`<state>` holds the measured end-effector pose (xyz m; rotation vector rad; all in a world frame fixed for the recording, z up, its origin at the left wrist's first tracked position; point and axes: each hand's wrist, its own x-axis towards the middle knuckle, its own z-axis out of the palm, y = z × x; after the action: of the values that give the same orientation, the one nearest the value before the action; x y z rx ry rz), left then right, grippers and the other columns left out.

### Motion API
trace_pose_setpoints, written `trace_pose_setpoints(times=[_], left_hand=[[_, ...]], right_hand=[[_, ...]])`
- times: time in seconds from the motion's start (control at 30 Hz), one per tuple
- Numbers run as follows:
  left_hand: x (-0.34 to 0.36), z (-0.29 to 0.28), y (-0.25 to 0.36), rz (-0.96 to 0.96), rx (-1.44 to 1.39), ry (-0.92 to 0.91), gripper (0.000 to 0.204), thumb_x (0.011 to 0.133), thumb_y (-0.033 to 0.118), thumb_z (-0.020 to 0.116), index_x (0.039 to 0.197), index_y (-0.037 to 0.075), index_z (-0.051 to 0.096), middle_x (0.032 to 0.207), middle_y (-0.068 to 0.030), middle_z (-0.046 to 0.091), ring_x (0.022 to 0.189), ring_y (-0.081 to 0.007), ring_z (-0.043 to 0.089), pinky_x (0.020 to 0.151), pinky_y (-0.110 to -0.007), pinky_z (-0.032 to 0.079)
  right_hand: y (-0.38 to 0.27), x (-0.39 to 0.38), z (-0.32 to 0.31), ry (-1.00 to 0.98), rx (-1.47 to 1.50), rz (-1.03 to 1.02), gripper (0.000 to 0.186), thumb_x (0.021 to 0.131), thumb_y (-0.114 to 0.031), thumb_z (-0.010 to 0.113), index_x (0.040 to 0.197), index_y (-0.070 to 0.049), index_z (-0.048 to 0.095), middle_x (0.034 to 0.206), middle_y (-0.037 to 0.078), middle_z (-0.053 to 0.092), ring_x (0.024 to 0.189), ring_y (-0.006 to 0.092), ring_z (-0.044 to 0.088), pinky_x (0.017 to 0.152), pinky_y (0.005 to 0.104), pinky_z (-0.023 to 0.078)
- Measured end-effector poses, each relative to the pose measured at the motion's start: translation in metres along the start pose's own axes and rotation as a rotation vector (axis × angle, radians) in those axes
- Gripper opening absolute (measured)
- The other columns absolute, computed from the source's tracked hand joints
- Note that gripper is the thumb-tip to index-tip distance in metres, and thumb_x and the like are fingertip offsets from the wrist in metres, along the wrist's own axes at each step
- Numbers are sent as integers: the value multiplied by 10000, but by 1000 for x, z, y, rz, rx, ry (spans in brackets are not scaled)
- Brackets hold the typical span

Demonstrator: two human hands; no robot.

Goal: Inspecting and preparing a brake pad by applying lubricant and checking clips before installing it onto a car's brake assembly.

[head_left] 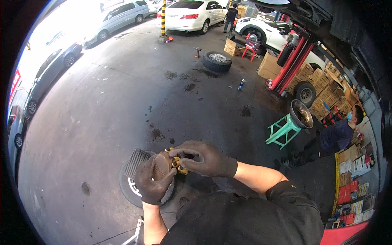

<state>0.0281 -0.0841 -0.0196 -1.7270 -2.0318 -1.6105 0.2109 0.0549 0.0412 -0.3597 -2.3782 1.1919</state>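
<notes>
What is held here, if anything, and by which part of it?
A flat brown piece, held by its side edges in the left hand. The right hand is by its upper right edge; whether it grips cannot be told.

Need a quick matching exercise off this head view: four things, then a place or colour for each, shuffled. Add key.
Things:
1. brown piece
2. stool
3. basin
4. pillar

Places and colours:
A. on top of the stool
B. yellow-and-black striped
C. held in the left hand
D. green

Pairs: 1-C, 2-D, 3-A, 4-B
</notes>
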Motion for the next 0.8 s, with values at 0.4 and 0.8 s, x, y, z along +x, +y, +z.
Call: trace_pose_setpoints(times=[0.4, 0.8], left_hand=[[-7, -15, -50, -219, -271, -59, 618, 666, 253, 962, 1152, -43, 723, 943, -146, 722, 851, -267, 699, 773, -362, 555], [-105, 22, -189, -886, 74, -45, 601, 735, 430, 892, 1146, 26, 721, 969, -200, 707, 888, -377, 688, 803, -439, 544]], right_hand=[[41, 30, 57, -29, 642, 342, 289, 1037, -160, 604, 1271, -15, 692, 1098, 65, 715, 974, 124, 637, 876, 312, 512], [238, 90, 141, -487, 126, 609, 362, 947, -204, 650, 1250, -6, 659, 1096, 146, 709, 1037, 254, 684, 892, 395, 525]])
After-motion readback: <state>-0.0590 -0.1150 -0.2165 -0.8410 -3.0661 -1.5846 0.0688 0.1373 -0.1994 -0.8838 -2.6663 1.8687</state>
